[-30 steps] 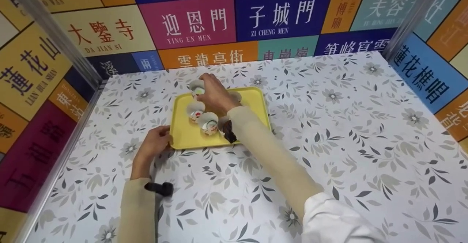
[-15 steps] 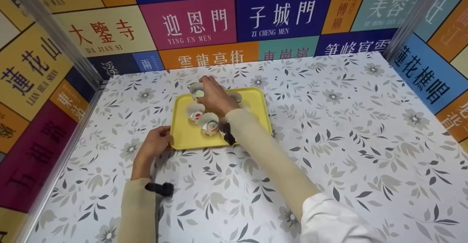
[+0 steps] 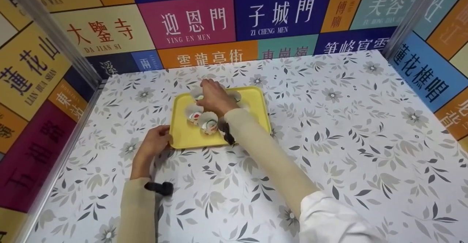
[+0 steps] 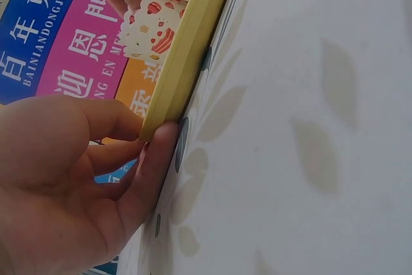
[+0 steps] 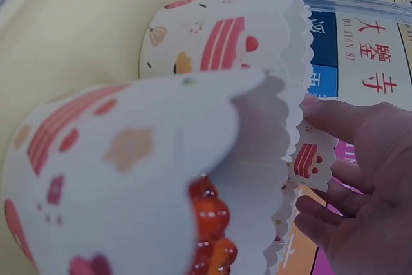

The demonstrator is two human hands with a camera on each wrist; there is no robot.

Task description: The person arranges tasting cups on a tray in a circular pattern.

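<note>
A yellow tray [image 3: 182,137] bears several white paper baking cups with scalloped rims and printed cake slices. My left hand [image 3: 155,140] pinches the tray's near left corner; the left wrist view shows thumb and fingers on either side of the rim [image 4: 187,62]. Over the tray's back left, my right hand [image 3: 215,97] holds a paper cup [image 3: 196,92] by its side. In the right wrist view that cup [image 5: 312,162] sits between thumb and fingers, partly behind nearer cups. One near cup [image 5: 129,152] contains shiny orange-red beads. The right forearm and hand partly cover other cups.
A left cup [image 3: 192,115] and a front cup [image 3: 209,123] stand close together, with another cup [image 3: 234,96] behind the right wrist. The tray lies on a floral-patterned tablecloth [image 3: 347,155]. Colourful lettered panels [image 3: 188,22] wall the back and sides.
My right hand and its cup have come slightly down and nearer, toward the tray's back left part. The left hand and the tray stay where they were.
</note>
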